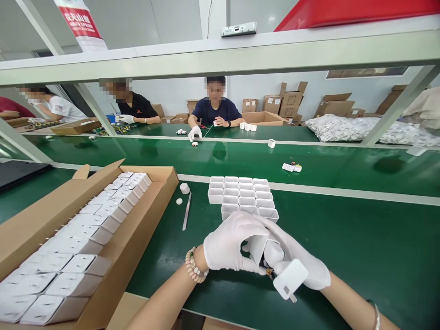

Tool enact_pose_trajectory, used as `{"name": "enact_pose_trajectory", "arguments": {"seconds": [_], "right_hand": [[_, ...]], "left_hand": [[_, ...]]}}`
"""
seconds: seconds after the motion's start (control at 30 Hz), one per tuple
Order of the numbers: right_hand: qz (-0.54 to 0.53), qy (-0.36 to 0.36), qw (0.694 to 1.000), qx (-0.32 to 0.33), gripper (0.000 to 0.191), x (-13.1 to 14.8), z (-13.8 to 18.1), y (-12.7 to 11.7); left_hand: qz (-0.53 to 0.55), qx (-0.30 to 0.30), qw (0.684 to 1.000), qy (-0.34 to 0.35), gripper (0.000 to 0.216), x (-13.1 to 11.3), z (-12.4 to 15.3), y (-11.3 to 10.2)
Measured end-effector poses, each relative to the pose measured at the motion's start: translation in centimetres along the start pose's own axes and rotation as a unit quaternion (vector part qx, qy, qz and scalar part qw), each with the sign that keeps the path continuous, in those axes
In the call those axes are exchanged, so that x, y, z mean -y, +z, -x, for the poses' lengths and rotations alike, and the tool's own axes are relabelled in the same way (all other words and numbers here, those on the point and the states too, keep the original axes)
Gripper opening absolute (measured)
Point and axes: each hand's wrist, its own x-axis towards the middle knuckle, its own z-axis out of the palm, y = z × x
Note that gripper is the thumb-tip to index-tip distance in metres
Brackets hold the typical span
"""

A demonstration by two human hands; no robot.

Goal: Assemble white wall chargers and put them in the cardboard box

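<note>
My left hand (235, 240), in a white glove, is closed around a hollow white plastic casing (258, 248). From the right, my right hand (305, 263), also gloved, closes on the inner part of a white charger. That part has a rounded white piece, some dark and brown components (269, 272) and a flat end cover (291, 278) with a small grey slot, tilted toward me. Both pieces meet between my hands, and the fingers hide part of the join. Just beyond my fingertips, rows of open white casings (239, 192) stand on the green table (343, 247).
To the left lies a long cardboard box (161, 192) holding many white blocks with metal pins. Tweezers (187, 211) and two small white pieces (184, 188) lie beside it. Across the green belt (237, 158), with a white charger part (292, 167) on it, co-workers sit. A shelf beam (192, 59) crosses above.
</note>
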Motion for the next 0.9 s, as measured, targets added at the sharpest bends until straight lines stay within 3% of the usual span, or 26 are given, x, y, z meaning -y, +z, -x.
{"name": "enact_pose_trajectory", "arguments": {"seconds": [0.3,0.47,0.53,0.6,0.73,0.9], "right_hand": [[-0.086,0.037,0.993,-0.067,0.064,-0.6,-0.3,0.9],[-0.070,0.029,0.989,-0.125,0.061,-1.2,-0.1,1.1],[-0.066,0.026,0.985,-0.157,0.065,-1.4,0.0,1.2],[-0.066,0.027,0.983,-0.170,0.069,-1.5,0.2,1.3],[-0.046,0.039,0.989,-0.137,0.078,-1.3,0.3,1.2],[-0.011,0.055,0.997,-0.060,0.082,-1.2,0.0,0.8]], "left_hand": [[0.041,0.015,0.999,-0.027,0.044,-0.2,0.0,-0.2],[0.007,0.040,0.997,-0.069,0.057,-0.3,0.2,0.4],[-0.028,0.023,0.997,-0.063,0.064,0.0,0.4,1.2],[-0.055,-0.003,0.997,-0.058,0.058,0.2,0.4,2.1],[-0.044,0.013,0.997,-0.060,0.028,0.2,0.0,2.7],[0.017,0.027,0.999,0.009,0.015,0.1,-0.2,2.3]]}}
